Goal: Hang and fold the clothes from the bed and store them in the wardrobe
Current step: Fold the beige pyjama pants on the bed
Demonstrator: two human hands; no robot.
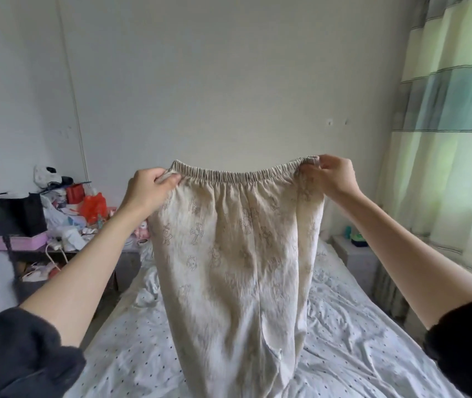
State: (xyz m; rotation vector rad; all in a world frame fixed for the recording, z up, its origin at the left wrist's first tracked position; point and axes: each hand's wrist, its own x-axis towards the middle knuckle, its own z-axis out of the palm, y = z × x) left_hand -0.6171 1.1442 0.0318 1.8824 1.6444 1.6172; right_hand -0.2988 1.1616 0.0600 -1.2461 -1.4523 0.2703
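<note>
Trousers pinched at waistband by both hands, left and right; hems cut off below.

Beige cross-printed trousers; white, dark-dotted bedsheet.

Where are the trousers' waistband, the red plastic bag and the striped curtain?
waistband (pixel 240 176), head view, middle of the elastic
red plastic bag (pixel 94 206), head view, its bulging front
striped curtain (pixel 453 139), head view, a green band
</note>
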